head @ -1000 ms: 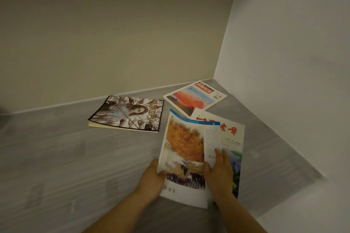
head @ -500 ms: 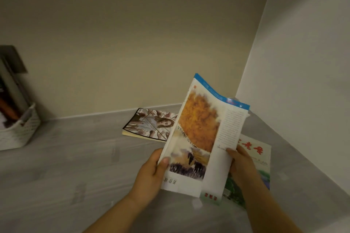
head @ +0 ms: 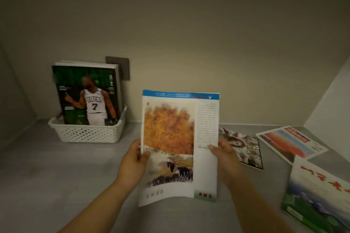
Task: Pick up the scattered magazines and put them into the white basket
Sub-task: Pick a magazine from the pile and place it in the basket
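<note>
held magazine (head: pixel 180 143): upright in the air above the counter (head: pixel 56 176), cover toward the camera. orange tree painting, blue strip along the top, column of small print down the right side. bottom edge curls slightly forward.

left hand (head: pixel 132 162): grips the magazine's left edge about halfway down. thumb pressed on the front of the cover, fingers wrapped behind the page and hidden.

right hand (head: pixel 225 155): grips the right edge at similar height. thumb on the front, fingers curled behind, out of sight.

white basket (head: pixel 89 134): perforated sides, on the counter at back left against the wall (head: pixel 189 34), well apart from the held magazine. magazines stand upright in it. the front one is the basketball magazine (head: pixel 89 96), green cover, player in a white no. 7 jersey. there are probably two or three more behind it, but the edges blur together.

dark wall plate (head: pixel 121 66): behind the top right corner of that stack.

flat on the counter, right side:
- portrait magazine (head: pixel 244 147), partly hidden behind the right hand.
- red-banner magazine (head: pixel 289 142), farther right, near the corner of the walls.
- landscape magazine (head: pixel 318 195), nearest the camera, red brush characters over blue and green, cut off by the frame edge, just beside the red-banner magazine.
</note>
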{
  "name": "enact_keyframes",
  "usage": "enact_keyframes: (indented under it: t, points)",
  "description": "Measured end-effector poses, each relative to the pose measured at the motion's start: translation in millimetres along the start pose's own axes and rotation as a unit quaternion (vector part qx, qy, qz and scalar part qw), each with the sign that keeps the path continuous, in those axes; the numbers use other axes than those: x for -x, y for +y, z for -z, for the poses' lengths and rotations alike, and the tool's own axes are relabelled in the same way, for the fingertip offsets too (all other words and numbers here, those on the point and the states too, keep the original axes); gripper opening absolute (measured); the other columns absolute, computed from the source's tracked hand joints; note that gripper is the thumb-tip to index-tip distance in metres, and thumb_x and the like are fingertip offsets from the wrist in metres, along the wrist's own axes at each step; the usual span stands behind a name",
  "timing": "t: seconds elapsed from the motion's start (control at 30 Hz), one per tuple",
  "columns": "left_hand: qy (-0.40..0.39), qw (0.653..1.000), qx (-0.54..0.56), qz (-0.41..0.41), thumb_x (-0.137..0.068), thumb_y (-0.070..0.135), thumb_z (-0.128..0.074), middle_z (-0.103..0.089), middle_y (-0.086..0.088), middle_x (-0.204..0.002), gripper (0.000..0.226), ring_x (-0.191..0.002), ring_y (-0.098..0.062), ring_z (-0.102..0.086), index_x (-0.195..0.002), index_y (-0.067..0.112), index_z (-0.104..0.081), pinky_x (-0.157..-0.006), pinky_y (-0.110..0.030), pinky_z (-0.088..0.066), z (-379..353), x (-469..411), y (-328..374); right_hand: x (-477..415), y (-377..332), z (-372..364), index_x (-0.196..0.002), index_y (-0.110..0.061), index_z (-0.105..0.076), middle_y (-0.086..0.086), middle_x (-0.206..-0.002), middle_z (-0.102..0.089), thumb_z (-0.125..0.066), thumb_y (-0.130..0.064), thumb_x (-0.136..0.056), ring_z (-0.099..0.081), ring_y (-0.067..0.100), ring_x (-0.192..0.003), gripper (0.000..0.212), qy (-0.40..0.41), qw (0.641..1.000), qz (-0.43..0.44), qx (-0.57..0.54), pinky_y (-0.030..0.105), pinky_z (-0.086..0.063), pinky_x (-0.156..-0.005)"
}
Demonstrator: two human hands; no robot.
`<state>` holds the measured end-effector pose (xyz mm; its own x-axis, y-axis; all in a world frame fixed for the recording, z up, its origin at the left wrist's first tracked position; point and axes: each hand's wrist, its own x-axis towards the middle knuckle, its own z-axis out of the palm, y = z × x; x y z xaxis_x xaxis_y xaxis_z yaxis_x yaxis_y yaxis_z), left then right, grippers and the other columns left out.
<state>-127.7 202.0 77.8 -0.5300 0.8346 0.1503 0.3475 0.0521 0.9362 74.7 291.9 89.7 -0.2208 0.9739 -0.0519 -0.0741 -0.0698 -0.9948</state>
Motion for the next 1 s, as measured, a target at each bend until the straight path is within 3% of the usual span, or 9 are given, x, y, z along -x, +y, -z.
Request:
enact_keyframes:
  t: [0.1,0.17,0.27,0.4,0.5,0.7,0.87,1.0]
  points:
    - [0.04,0.999,-0.007,-0.006,-0.086,0.002,-0.05,-0.057,0.0,-0.097,0.03,-0.083,-0.014,-0.051,-0.114,0.01,-0.054,-0.066,-0.021,-0.041,59.5,-23.4,-13.8,-5.6,-2.1,-63.1,-0.081,-0.022,-0.063,-0.002,-0.085,-0.07,-0.055,-0.004,-0.083,-0.068,0.013,-0.073,0.02,-0.017,1.0,0.012,0.021,0.028,-0.054,-0.064]
    - [0.051,0.998,-0.019,-0.013,-0.084,-0.001,-0.052,-0.06,-0.002,-0.1,0.028,-0.084,-0.017,-0.053,-0.109,0.008,-0.059,-0.073,-0.025,-0.04,96.6,-39.0,-20.8,-11.4,-3.1,-99.3,-0.083,-0.022,-0.065,-0.009,-0.079,-0.07,-0.058,-0.005,-0.083,-0.068,0.004,-0.065,0.019,-0.019,0.999,0.018,0.028,0.017,-0.051,-0.054]
    - [0.073,0.996,-0.035,-0.03,-0.082,-0.001,-0.055,-0.064,-0.008,-0.106,0.026,-0.083,-0.019,-0.055,-0.106,0.005,-0.063,-0.076,-0.026,-0.041,144.6,-62.3,-26.0,-21.2,-9.9,-147.0,-0.098,-0.009,-0.067,-0.003,-0.087,-0.067,-0.059,-0.005,-0.082,-0.063,0.005,-0.07,0.018,-0.012,0.998,0.032,0.056,0.016,-0.049,-0.058]
    - [0.112,0.992,-0.038,-0.05,-0.084,0.002,-0.054,-0.065,-0.014,-0.109,0.025,-0.085,-0.015,-0.053,-0.108,0.003,-0.062,-0.065,-0.02,-0.042,195.6,-96.0,-18.9,-38.9,-28.7,-202.2,-0.097,0.001,-0.067,0.003,-0.09,-0.064,-0.058,-0.001,-0.081,-0.059,0.0,-0.061,0.018,-0.015,0.991,0.091,0.098,0.003,-0.043,-0.045]
    - [0.149,0.986,-0.028,-0.062,-0.084,0.003,-0.054,-0.064,-0.01,-0.102,0.024,-0.085,-0.015,-0.053,-0.106,0.003,-0.062,-0.076,-0.025,-0.039,225.3,-122.7,-9.5,-56.9,-48.2,-237.8,-0.096,0.004,-0.067,0.003,-0.088,-0.063,-0.059,0.001,-0.08,-0.058,-0.007,-0.049,0.018,-0.004,0.983,0.141,0.116,0.001,-0.041,-0.043]
    - [0.201,0.978,-0.011,-0.061,-0.085,0.009,-0.054,-0.067,-0.013,-0.104,0.023,-0.085,-0.016,-0.055,-0.105,0.004,-0.064,-0.077,-0.026,-0.039,262.9,-172.6,-16.0,-93.2,-62.6,-297.6,-0.095,0.001,-0.068,-0.001,-0.086,-0.062,-0.059,-0.003,-0.081,-0.058,0.007,-0.07,0.017,0.01,0.975,0.184,0.127,0.005,-0.046,-0.054]
    - [0.203,0.978,-0.032,-0.024,-0.086,0.01,-0.053,-0.067,-0.016,-0.106,0.021,-0.083,-0.017,-0.053,-0.102,0.002,-0.065,-0.075,-0.027,-0.037,273.4,-202.7,-42.9,-118.9,-43.9,-329.8,-0.095,0.001,-0.068,-0.001,-0.086,-0.062,-0.059,-0.003,-0.082,-0.054,0.0,-0.065,0.017,0.012,0.976,0.168,0.135,-0.001,-0.041,-0.047]
    - [0.189,0.981,-0.049,0.002,-0.085,0.008,-0.053,-0.067,-0.017,-0.107,0.022,-0.083,-0.016,-0.051,-0.102,0.002,-0.065,-0.073,-0.025,-0.036,271.0,-219.6,-68.0,-133.0,-20.4,-338.4,-0.095,0.0,-0.068,0.004,-0.091,-0.067,-0.058,-0.004,-0.082,-0.056,0.001,-0.064,0.017,0.0,0.978,0.129,0.166,0.004,-0.045,-0.05]
